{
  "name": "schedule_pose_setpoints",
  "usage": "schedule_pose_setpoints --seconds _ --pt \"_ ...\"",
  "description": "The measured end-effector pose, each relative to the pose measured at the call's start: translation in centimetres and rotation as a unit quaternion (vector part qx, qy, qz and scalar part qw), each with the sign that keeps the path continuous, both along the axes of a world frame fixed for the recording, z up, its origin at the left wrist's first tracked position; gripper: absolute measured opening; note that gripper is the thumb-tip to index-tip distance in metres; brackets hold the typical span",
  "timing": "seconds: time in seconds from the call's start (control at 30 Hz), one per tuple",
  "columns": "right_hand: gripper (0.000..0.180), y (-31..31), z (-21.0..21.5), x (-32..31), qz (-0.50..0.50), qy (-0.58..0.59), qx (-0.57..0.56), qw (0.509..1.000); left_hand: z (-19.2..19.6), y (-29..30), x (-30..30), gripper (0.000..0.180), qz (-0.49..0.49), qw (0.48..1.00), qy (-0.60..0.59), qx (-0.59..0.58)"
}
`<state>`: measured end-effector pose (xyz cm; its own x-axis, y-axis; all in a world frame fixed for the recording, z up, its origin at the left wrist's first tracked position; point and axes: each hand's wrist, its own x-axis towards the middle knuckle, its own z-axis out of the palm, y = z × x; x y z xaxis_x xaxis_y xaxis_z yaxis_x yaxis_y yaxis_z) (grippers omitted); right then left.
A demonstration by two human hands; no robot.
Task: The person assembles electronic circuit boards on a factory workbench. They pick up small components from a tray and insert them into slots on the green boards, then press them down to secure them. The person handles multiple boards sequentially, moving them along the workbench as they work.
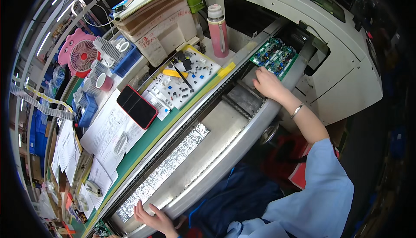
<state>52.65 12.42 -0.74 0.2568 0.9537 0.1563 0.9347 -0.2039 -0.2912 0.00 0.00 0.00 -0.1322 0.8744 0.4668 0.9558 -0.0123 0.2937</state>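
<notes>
My right hand reaches out over the conveyor channel, its fingers resting on the near edge of a green circuit board that lies at the mouth of a white machine. A thin bracelet circles that wrist, and the sleeve is light blue. My left hand lies flat and empty on the metal rim of the conveyor at the lower edge, fingers spread, close to a strip of crinkled foil.
A green bench runs along the conveyor's left side. On it lie a black phone in a red case, printed sheets, and a white tray of small components. Behind stand a pink bottle, cardboard boxes and a pink fan.
</notes>
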Motion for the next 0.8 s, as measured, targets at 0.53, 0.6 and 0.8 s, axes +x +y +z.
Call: schedule_pose_setpoints --seconds 0.53,0.6,0.8 --pt "0.027 5.4 -0.6 13.3 -0.15 -0.138 -0.085 0.975 0.6 0.2 1.4 0.032 -0.005 0.999 -0.027 0.016" --pt "0.027 5.7 -1.1 15.7 -0.176 -0.136 -0.086 0.971 0.7 0.5 1.5 0.031 -0.002 0.999 -0.025 0.022" --pt "0.03 6.1 1.1 13.4 -0.158 -0.172 -0.064 0.97 1.1 0.2 1.4 0.032 -0.016 0.998 -0.04 0.034"
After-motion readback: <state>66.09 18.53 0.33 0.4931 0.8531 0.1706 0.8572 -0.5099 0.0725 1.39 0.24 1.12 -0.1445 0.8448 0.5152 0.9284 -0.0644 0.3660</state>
